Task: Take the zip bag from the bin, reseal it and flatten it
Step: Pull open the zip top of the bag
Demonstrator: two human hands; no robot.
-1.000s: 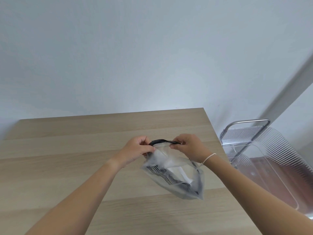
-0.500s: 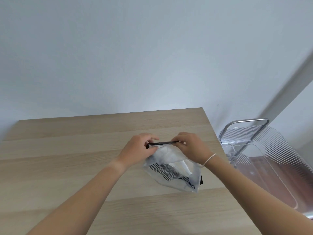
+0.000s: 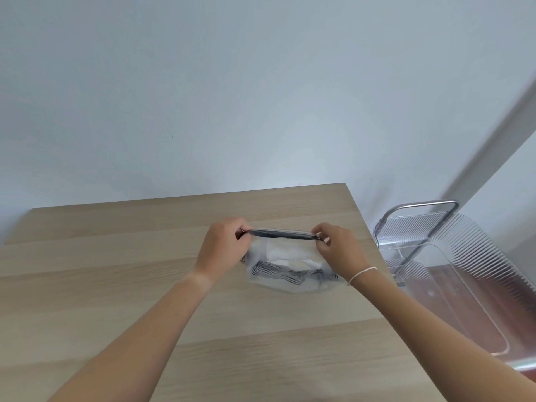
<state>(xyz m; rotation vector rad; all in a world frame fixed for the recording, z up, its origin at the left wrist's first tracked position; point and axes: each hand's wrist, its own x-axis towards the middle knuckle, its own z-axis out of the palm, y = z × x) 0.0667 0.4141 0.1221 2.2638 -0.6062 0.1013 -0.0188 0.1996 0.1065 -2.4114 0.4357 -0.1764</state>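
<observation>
A frosted clear zip bag [image 3: 285,265] with a dark zip strip along its top sits over the wooden table [image 3: 116,271], its lower part resting on the wood. Striped black-and-white cloth shows through the plastic. My left hand [image 3: 224,246] pinches the left end of the zip strip. My right hand [image 3: 338,246] pinches the right end, and the strip is stretched straight between them. A clear ribbed plastic bin [image 3: 475,274] stands to the right of the table.
The bin rests on a metal-framed cart [image 3: 417,210] beside the table's right edge. A plain pale wall rises behind the table. A white thread band circles my right wrist.
My hands have moved apart along the zip strip, pulling it from a curved open mouth into a straight line. The bag has sunk lower onto the table.
</observation>
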